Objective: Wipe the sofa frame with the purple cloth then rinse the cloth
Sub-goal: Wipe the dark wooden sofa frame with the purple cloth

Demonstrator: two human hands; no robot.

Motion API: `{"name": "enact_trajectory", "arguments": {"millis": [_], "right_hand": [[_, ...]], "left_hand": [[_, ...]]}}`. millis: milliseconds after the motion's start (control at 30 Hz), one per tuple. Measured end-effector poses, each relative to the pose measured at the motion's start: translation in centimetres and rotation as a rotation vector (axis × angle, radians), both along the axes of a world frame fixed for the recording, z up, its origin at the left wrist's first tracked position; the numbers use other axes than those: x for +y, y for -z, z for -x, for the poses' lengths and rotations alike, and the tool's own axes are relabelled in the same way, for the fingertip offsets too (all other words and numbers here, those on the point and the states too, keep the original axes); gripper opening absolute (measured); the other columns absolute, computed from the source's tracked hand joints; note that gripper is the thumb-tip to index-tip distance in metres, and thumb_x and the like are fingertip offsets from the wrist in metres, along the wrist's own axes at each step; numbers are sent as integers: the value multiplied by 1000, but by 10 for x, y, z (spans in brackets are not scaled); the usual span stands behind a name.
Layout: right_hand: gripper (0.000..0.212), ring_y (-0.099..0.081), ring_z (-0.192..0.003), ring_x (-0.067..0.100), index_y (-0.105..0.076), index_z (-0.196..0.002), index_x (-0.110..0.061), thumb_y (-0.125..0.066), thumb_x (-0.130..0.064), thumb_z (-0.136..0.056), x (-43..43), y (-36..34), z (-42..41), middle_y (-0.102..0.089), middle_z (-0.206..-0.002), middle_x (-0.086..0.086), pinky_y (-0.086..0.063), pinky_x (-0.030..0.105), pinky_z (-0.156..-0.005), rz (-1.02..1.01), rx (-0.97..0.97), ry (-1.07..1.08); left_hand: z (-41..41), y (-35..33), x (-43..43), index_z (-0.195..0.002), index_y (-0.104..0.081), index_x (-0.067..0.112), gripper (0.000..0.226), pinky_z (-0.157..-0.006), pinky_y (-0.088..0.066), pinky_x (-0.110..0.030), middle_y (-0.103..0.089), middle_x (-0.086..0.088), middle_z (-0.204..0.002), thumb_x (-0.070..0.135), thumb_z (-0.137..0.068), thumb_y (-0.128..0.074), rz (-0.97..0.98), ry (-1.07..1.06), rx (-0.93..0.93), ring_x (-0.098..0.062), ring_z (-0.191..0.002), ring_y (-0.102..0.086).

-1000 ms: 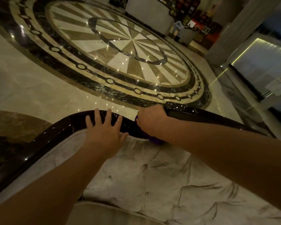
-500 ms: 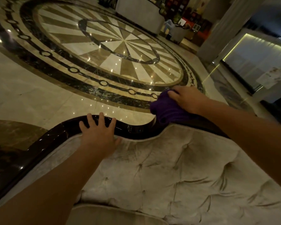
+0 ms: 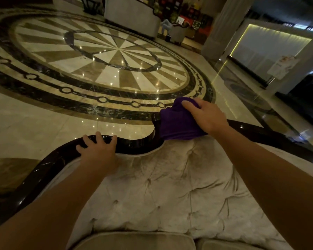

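The purple cloth (image 3: 177, 123) is draped over the raised crest of the dark glossy sofa frame (image 3: 134, 144). My right hand (image 3: 206, 116) lies on top of the cloth and presses it onto the crest, fingers curled over its far side. To the left, my left hand (image 3: 98, 150) rests on the lower curve of the frame, fingers hooked over the top rail. Below both hands spreads the pale tufted sofa back (image 3: 170, 186).
Beyond the frame lies a polished marble floor (image 3: 34, 123) with a round starburst inlay. Another pale sofa (image 3: 132, 15) and shelves stand far back. A lit glass wall (image 3: 264, 47) is at the right. Seat cushions (image 3: 134, 240) sit at the bottom edge.
My right hand carried the cloth from the frame's dip beside my left hand up and rightward onto the raised crest. My left hand's fingers curled more over the rail.
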State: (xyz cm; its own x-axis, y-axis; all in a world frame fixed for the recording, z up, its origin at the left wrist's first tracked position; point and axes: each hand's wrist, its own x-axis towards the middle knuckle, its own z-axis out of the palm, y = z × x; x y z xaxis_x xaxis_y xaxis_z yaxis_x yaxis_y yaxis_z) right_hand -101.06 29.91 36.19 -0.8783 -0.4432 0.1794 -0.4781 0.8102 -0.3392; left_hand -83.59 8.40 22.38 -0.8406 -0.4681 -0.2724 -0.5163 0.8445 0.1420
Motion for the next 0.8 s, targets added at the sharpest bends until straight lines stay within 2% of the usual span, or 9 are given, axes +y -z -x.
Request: {"name": "enact_trajectory", "arguments": {"millis": [100, 200, 267, 333, 400, 500, 567, 667, 800], "right_hand": [[98, -62, -103, 19, -56, -124, -41, -33, -106, -54, 0, -1, -3, -67, -113, -10, -48, 48, -93, -87, -6, -46], [98, -61, -100, 18, -55, -123, -40, -34, -105, -53, -1, 2, 0, -67, -114, -10, -48, 49, -93, -160, 24, -46], [88, -62, -105, 21, -57, -124, -41, -33, -99, -63, -3, 4, 3, -69, -116, -7, -49, 50, -93, -154, 47, -54], [77, -62, -107, 24, -59, -123, -38, -34, -89, -71, -1, 4, 4, -70, -115, -4, -50, 48, -90, -144, 64, -72], [66, -64, -100, 24, -63, -114, -34, -36, -81, -75, 0, 6, 5, -71, -109, -2, -48, 41, -80, -121, 82, -101], [52, -64, -93, 24, -64, -102, -28, -42, -71, -82, 1, 3, 4, -69, -102, 1, -46, 39, -74, -107, 95, -150], [51, -62, -99, 25, -65, -107, -23, -45, -66, -87, 11, 2, 7, -66, -109, 4, -50, 42, -80, -104, 68, -198], [51, -58, -106, 28, -65, -110, -19, -46, -61, -89, 45, -3, 20, -62, -117, 7, -47, 43, -81, -75, 98, -218], [41, -59, -104, 30, -63, -94, -23, -47, -60, -88, 130, -12, 53, -67, -107, 6, -49, 45, -84, -9, 71, -168]], "left_hand": [[5, -4, 0, -154, -1, 42, 90, -114, -13, -69, 4, -21, -162, 46, -88, -63, -24, -2, -47, -56, -143, 1], [7, -13, 9, -152, -16, 45, 67, -114, -16, -67, -7, -17, -163, 52, -95, -49, -165, -51, 30, -53, -144, -3], [12, -27, 27, -152, -25, 35, 58, -112, -29, -60, -25, -12, -160, 48, -98, -43, -285, -63, 316, -43, -144, -22], [21, -51, 53, -150, -32, 22, 53, -108, -39, -48, -38, -8, -153, 31, -99, -46, -319, -12, 646, -31, -138, -38], [33, -75, 79, -136, -47, 18, 42, -98, -47, -42, -55, -5, -131, 18, -94, -48, -284, 119, 799, -26, -120, -51], [47, -102, 111, -107, -56, 15, 21, -83, -51, -45, -60, -4, -101, 10, -88, -47, -282, 138, 757, -25, -97, -55], [53, -109, 130, -107, -56, 12, 20, -82, -51, -47, -60, -8, -100, 9, -90, -47, -258, 73, 718, -28, -96, -56], [63, -112, 161, -135, -48, 14, 40, -92, -50, -52, -59, -13, -124, 15, -95, -46, -148, 90, 662, -34, -114, -54], [92, -122, 215, -152, -18, 42, 61, -110, -32, -61, -28, -15, -157, 35, -98, -44, -31, 91, 426, -45, -145, -14]]}}
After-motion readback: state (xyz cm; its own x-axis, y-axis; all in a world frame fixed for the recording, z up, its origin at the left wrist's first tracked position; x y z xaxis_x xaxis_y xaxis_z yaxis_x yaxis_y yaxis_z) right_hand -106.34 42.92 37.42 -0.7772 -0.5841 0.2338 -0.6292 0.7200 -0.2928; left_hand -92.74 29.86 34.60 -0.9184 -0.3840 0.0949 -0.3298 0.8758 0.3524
